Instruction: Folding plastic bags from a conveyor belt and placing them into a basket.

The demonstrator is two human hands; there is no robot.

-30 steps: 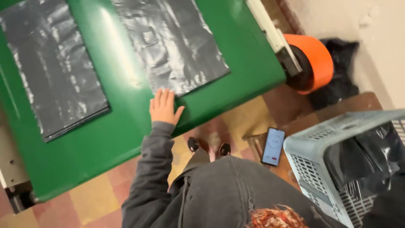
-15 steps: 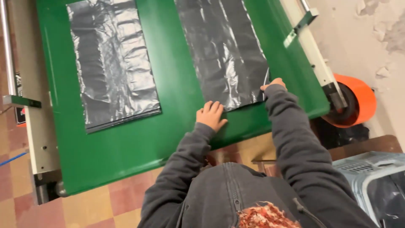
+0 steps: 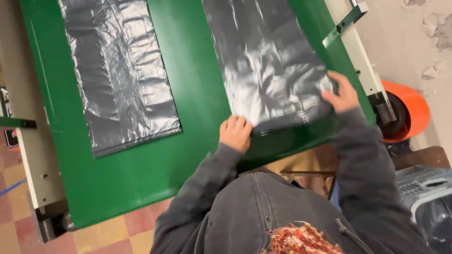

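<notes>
Nearest the camera sits the person's dark grey jacket point(image 3: 263, 211), both sleeves reaching forward over the edge of the green table point(image 3: 136, 174). The left hand point(image 3: 235, 133) has its grip curled, fingers bent down onto the near left corner of a black plastic bag point(image 3: 263, 66); whether it pinches the film cannot be told. The right hand point(image 3: 341, 92), further out and to the right of the left grip, has its fingers clamped on the same bag's near right edge, and the film there is lifted and crumpled off the table. Well to the left of both grips lies a second black bag point(image 3: 122, 75), flat and untouched. Beyond the right grip, off the table's edge, an orange roll point(image 3: 409, 110) stands beside the wall.
</notes>
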